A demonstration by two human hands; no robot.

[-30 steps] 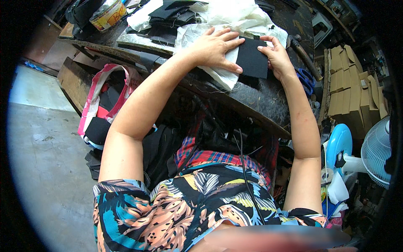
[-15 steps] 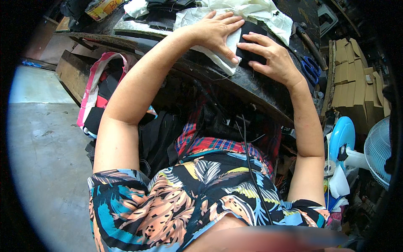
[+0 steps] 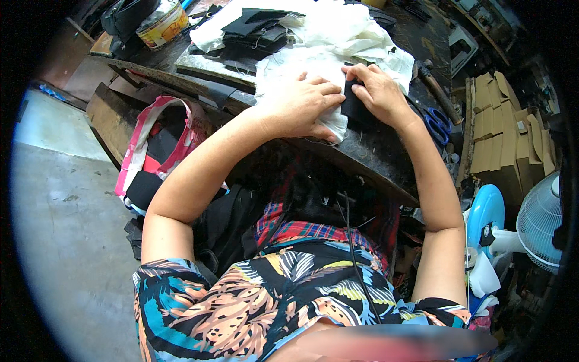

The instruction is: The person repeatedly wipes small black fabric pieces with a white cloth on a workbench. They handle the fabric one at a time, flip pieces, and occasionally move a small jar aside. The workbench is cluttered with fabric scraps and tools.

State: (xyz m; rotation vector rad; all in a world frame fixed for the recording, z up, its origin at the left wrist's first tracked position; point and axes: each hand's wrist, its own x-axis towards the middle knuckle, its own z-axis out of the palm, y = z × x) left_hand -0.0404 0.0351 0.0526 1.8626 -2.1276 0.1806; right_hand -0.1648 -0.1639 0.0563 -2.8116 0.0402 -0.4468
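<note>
My left hand [image 3: 304,107] lies palm down on a white cloth [image 3: 280,65] at the table's near edge, its fingers stretched out toward the right. Beside it, my right hand [image 3: 379,92] has its fingers bent and drawn together at the upper part of a flat black fabric piece [image 3: 356,110]. That piece lies against the right side of the white cloth, close to my left fingertips. Farther back, a stack of black fabric pieces [image 3: 256,35] rests on crumpled white cloth.
On the dark table [image 3: 386,148], a hammer [image 3: 437,89] and blue-handled scissors [image 3: 437,123] lie to the right. A yellow tub [image 3: 161,29] stands far left. Cardboard boxes [image 3: 497,136] and a fan [image 3: 543,220] are at right; a pink-and-white bag [image 3: 136,148] sits below the table's left side.
My right hand's fingers have gone from spread to drawn together on the black fabric piece. My left fingers are less spread. The view has shifted, showing more of the table's far side.
</note>
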